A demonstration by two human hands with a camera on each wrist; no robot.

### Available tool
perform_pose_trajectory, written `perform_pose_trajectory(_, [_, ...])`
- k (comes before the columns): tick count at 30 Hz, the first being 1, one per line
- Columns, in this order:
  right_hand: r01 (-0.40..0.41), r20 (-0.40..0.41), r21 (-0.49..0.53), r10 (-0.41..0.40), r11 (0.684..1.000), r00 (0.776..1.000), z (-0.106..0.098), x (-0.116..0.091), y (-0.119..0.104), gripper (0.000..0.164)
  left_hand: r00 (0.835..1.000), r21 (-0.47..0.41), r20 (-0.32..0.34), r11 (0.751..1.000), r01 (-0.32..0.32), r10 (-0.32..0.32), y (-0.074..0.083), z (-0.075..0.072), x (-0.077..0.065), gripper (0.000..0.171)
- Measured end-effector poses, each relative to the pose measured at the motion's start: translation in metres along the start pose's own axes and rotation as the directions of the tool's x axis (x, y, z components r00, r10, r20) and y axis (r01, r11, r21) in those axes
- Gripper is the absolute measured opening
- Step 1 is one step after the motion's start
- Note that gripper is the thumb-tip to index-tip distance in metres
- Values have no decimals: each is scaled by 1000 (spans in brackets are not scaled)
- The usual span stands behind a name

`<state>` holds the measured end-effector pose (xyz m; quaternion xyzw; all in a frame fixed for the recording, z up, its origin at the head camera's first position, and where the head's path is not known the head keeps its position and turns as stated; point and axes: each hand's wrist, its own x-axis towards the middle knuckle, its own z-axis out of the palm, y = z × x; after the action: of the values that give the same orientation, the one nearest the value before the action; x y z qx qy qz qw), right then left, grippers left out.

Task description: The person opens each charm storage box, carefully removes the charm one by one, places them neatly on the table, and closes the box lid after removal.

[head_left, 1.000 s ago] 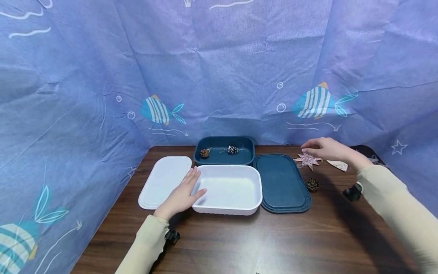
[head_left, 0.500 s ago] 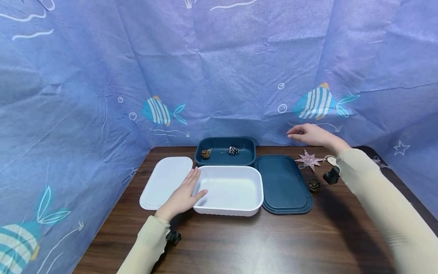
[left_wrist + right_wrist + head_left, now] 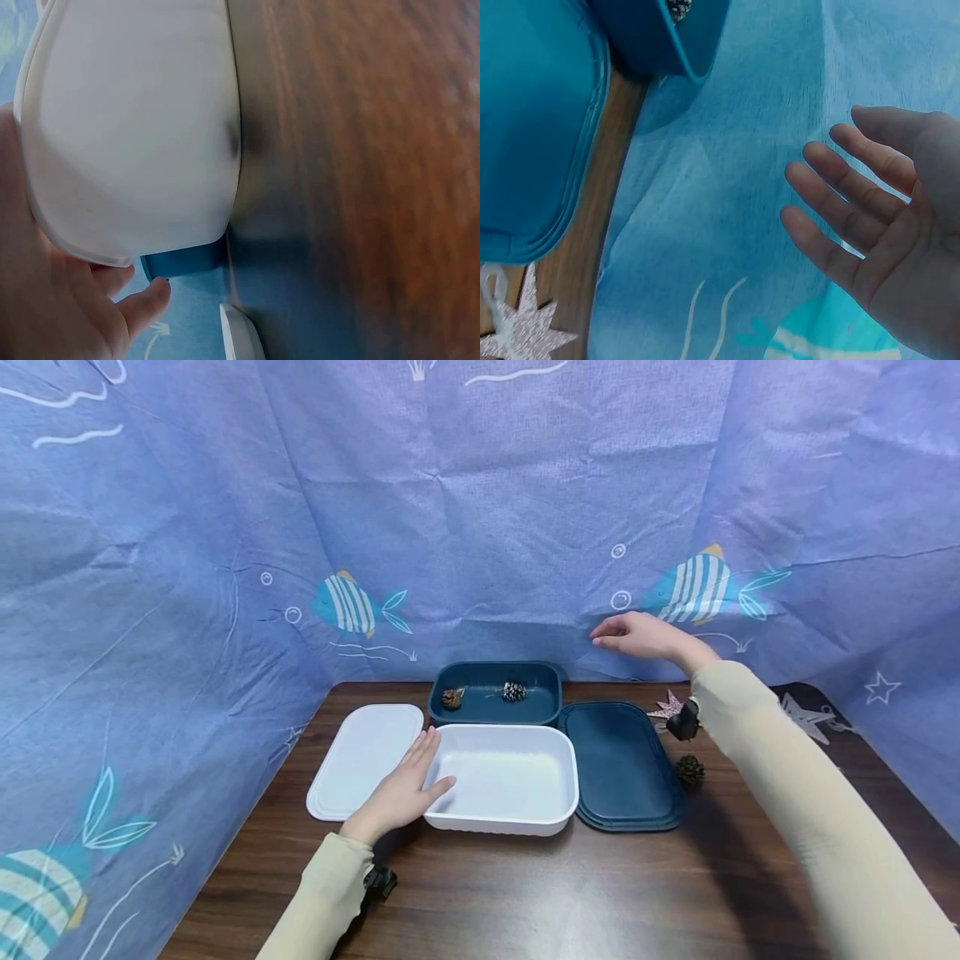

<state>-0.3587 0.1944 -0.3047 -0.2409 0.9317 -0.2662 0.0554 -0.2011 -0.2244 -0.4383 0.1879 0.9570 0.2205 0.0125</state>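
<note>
1. Left hand point(image 3: 401, 787): at lower centre-left of the frame, laid along the left rim of the white box point(image 3: 502, 777), fingers straight, grasping nothing.
2. Right hand point(image 3: 639, 636): raised right of centre, fingers loosely bent, released (the right wrist view shows a bare palm).
3. The white box sits mid-frame, bare inside.
4. Blue box point(image 3: 491, 712): just above it in the frame, holding a brown cone point(image 3: 452, 699) and a frosted cone point(image 3: 514, 692).
5. White lid point(image 3: 363, 764) at left, blue lid point(image 3: 618, 768) at right.
6. Farther right: dark cone point(image 3: 690, 771), pink star point(image 3: 667, 704), silver star point(image 3: 805, 718).
</note>
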Motion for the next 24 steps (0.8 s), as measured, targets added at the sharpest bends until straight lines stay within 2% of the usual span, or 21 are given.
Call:
perform_pose_trajectory(12, [31, 7, 31, -31, 999, 999, 5, 39, -39, 38, 1000, -12, -10, 1000, 9, -10, -4, 5, -2, 83])
perform_pose_trajectory(24, [44, 4, 24, -44, 999, 999, 7, 70, -70, 38, 1000, -5, -15, 1000, -18, 18, -5, 3, 1, 82])
